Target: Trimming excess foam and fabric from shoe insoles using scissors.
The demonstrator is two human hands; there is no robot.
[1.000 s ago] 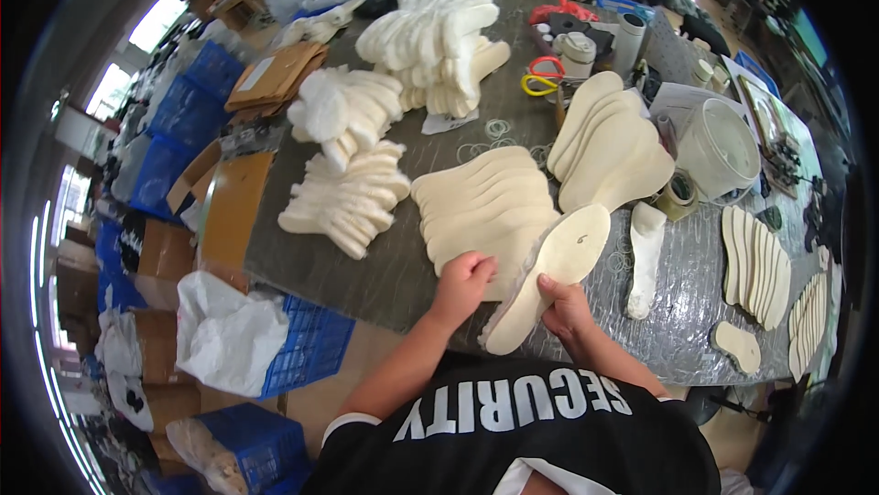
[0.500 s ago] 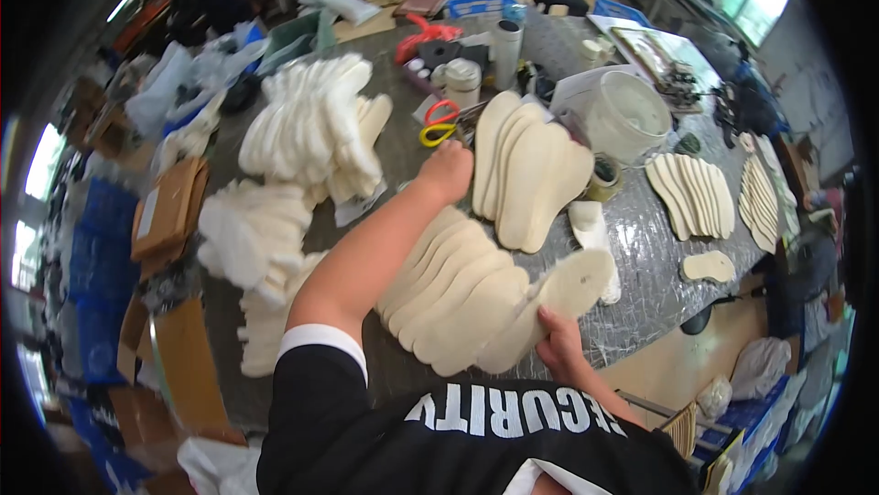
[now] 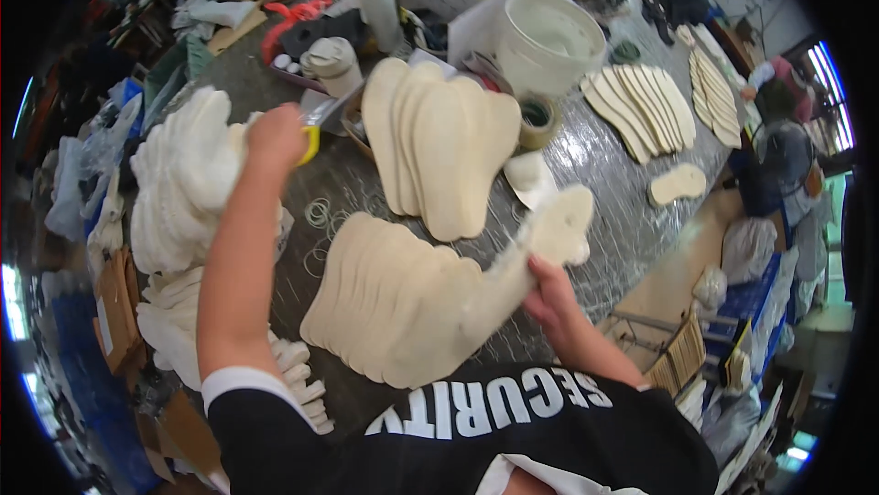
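Note:
My left hand (image 3: 277, 136) is closed round the scissors (image 3: 311, 144); a yellow handle loop shows beside my fingers, and the rest of the handles is hidden. My right hand (image 3: 552, 295) pinches a cream fleecy insole (image 3: 558, 220) by its edge, raised and tilted at the right end of a fanned row of insoles (image 3: 394, 298). Beyond that row lies another overlapping pile of insoles (image 3: 453, 156). Left of my left forearm sit heaps of white fluffy insoles (image 3: 183, 184).
Tape rolls (image 3: 538, 119) and a translucent bucket (image 3: 554, 37) stand behind the piles. A white lidded jar (image 3: 334, 65) is near the scissors. Further right are another insole fan (image 3: 641, 110) and a single insole (image 3: 678, 184). Loose rubber bands (image 3: 318, 213) lie on the dark table.
My left hand has reached the scissors and closed on them. The whole view has swung to the right. My right hand still grips the insole.

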